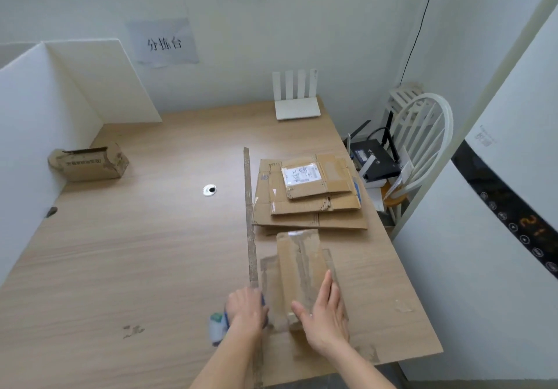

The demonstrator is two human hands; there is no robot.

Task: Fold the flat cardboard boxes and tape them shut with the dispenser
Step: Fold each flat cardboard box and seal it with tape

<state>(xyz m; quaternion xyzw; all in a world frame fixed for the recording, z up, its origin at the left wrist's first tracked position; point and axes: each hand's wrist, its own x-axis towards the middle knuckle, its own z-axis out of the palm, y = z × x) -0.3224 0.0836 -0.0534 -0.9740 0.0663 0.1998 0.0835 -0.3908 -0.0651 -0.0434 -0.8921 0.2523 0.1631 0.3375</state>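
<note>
A small folded cardboard box (pixel 299 262) with old tape marks stands on the wooden table (pixel 136 252) near the front edge. My right hand (pixel 324 316) lies with straight fingers on the box's near right corner. My left hand (pixel 246 308) grips a blurred blue and white tape dispenser (pixel 219 326) at the box's left side. A stack of flat cardboard boxes (pixel 308 195) lies behind the folded box; the top one bears a white label. Another folded box (pixel 89 162) sits at the far left of the table.
A long cardboard strip (pixel 250 216) runs along the table left of the stack. A white router (pixel 297 99) stands at the back. A white chair (pixel 422 147) holding a black router is right of the table. White partitions (pixel 36 123) wall the left side.
</note>
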